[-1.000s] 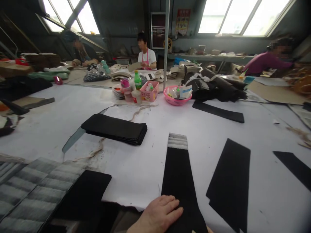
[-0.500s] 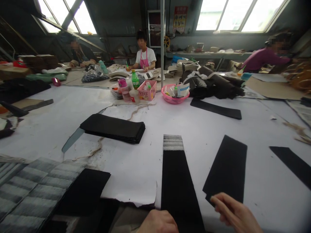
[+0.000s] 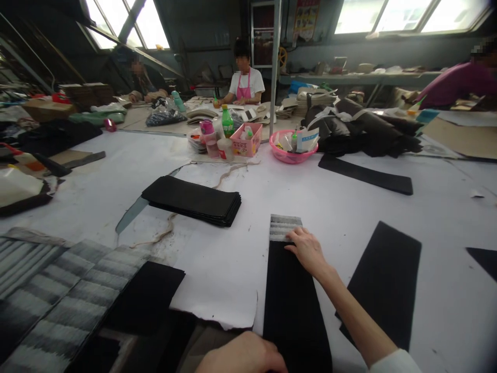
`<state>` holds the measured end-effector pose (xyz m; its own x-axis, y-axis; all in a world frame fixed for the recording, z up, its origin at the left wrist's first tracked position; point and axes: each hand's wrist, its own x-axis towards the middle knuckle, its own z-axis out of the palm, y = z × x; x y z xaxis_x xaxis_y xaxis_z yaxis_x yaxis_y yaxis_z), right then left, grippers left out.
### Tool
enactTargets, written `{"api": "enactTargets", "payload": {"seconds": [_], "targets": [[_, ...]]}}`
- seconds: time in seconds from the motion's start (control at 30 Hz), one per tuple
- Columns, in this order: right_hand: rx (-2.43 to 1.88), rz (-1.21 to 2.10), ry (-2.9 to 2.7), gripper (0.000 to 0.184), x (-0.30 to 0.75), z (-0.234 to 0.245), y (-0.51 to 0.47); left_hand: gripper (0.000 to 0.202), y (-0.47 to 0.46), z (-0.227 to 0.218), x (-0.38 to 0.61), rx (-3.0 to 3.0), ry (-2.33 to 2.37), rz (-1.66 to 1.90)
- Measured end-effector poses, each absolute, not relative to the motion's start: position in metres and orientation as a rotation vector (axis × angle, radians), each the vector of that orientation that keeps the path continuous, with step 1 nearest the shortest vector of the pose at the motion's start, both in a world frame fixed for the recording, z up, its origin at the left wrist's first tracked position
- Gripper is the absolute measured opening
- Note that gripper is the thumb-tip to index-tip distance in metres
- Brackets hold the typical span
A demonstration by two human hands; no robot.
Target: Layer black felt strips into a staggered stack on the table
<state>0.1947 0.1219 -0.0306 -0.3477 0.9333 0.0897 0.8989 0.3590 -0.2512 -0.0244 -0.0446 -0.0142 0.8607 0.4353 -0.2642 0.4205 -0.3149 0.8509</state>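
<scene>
A long black fabric strip point(image 3: 291, 295) lies lengthwise on the white table point(image 3: 334, 207) in front of me, over a grey striped piece point(image 3: 282, 227) that shows at its far end. My right hand point(image 3: 307, 249) reaches forward and lies flat on the strip's far end, fingers stretched out next to the grey stripes. My left hand point(image 3: 243, 355) rests on the strip's near end at the table edge; its fingers are curled and partly cut off by the frame. Another black strip point(image 3: 384, 277) lies just right of my right arm.
A stack of black strips point(image 3: 194, 199) lies at centre left, grey striped sheets point(image 3: 50, 295) at near left. A pink basket point(image 3: 246, 145), bottles point(image 3: 227, 122) and a pink bowl point(image 3: 289, 150) stand mid-table. Three other people work at the far tables. Dark cloth point(image 3: 373, 134) is piled far right.
My right hand came in from the lower right and stretched forward onto the far end of the black strip. My left hand slid back toward the near edge.
</scene>
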Motion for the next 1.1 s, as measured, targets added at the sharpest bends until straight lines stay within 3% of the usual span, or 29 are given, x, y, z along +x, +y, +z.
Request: {"api": "enactTargets", "payload": {"seconds": [0.1,0.23,0.33,0.4,0.67,0.87,1.03,1.1], "targets": [[-1.643,0.232,-2.431,0.014,0.195,-0.032,0.128,0.036,-0.024,0.007,-0.028,1.799,0.732,0.086],[-1.629,0.211,-2.45,0.017,0.194,-0.03,0.131,0.018,0.028,0.011,-0.012,2.012,1.13,0.384],[-1.618,0.17,-2.449,0.02,0.193,-0.028,0.131,0.033,0.074,-0.004,0.005,2.247,1.438,0.495],[-1.607,0.14,-2.447,0.022,0.192,-0.028,0.129,0.044,0.099,-0.015,0.012,2.372,1.526,0.442],[-1.55,0.085,-2.442,0.02,0.195,-0.033,0.124,0.051,0.129,-0.031,0.014,2.448,1.569,0.267],[-1.392,0.013,-2.427,0.005,0.198,-0.043,0.104,0.054,0.137,-0.028,0.018,2.432,1.62,0.206],[-1.372,0.1,-2.308,0.004,0.207,-0.05,0.093,0.055,0.135,-0.031,0.018,2.436,1.627,0.214],[-1.405,0.133,-2.307,0.016,0.209,-0.047,0.099,0.057,0.134,-0.031,0.019,2.439,1.639,0.236]]}}
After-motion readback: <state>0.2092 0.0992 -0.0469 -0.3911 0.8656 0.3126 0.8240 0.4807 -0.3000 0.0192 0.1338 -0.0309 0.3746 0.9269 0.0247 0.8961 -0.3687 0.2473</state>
